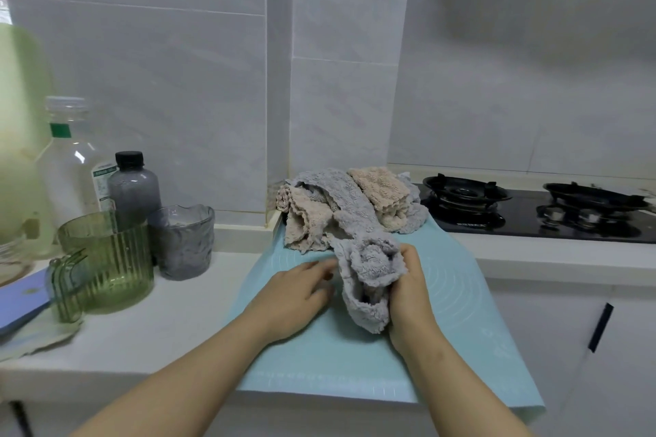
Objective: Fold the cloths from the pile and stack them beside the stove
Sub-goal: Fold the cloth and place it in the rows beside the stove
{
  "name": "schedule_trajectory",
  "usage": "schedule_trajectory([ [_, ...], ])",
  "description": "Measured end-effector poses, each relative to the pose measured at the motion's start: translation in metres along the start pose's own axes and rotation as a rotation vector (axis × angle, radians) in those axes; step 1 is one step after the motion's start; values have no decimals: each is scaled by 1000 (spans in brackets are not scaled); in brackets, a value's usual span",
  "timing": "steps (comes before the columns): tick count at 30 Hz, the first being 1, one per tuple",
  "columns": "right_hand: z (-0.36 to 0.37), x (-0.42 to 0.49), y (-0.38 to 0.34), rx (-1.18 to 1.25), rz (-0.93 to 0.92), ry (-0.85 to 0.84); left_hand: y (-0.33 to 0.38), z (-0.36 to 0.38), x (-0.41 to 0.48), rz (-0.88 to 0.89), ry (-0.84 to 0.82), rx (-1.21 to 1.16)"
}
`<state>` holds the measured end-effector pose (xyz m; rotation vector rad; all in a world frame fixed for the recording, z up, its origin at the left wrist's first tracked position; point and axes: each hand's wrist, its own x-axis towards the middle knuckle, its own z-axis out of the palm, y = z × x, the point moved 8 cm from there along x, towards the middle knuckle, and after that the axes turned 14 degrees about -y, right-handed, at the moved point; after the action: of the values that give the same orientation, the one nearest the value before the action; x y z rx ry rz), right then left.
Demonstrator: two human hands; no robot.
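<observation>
Step in hand: judged to be the freeing of one grey terry cloth (369, 270) from the pile of grey and beige cloths (319, 216), ahead of folding.
Cloth position: bunched on the pale teal silicone mat (319, 348), its far end trailing back onto the pile; the black glass gas stove (532, 216) lies just beside the pile, to the right.
Right hand (408, 287): fingers are curled round the bunched cloth.
Left hand (298, 291): laid on the mat, fingers fairly straight, their tips at the cloth's edge.
Advice: the cloth should be lifted clear of the pile, then two corners found and spread flat before any fold is made.
Green ribbed glass jug (110, 259): appears empty.
Smoky grey textured glass tumbler (184, 241): appears empty.
Dark grey plastic bottle (133, 188): capped; contents cannot be told.
Clear plastic bottle (71, 160): capped; appears nearly empty.
</observation>
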<state>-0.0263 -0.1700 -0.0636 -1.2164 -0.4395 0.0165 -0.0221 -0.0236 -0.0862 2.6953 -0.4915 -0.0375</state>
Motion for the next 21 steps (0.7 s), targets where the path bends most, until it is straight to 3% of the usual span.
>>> schedule_trajectory([
  [4,21,3,9,-100,57,-244,-24,0,1,-158,-28,-365],
  [7,36,3,17,-370,79,-393,-18,0,1,-46,-29,-493],
  [10,34,3,17,-427,77,-374,-14,-10,-3,8,73,-530],
  [12,27,5,11,-352,44,-278,-15,-17,-4,-34,145,-477],
  [14,6,7,6,-199,9,-64,-22,-26,-9,-96,266,-555],
  [18,-36,-2,2,-181,-3,344,-52,-36,-36,-147,683,-1159],
  [21,-43,-9,-1,-261,-7,453,-64,-37,-53,-234,892,-1299],
])
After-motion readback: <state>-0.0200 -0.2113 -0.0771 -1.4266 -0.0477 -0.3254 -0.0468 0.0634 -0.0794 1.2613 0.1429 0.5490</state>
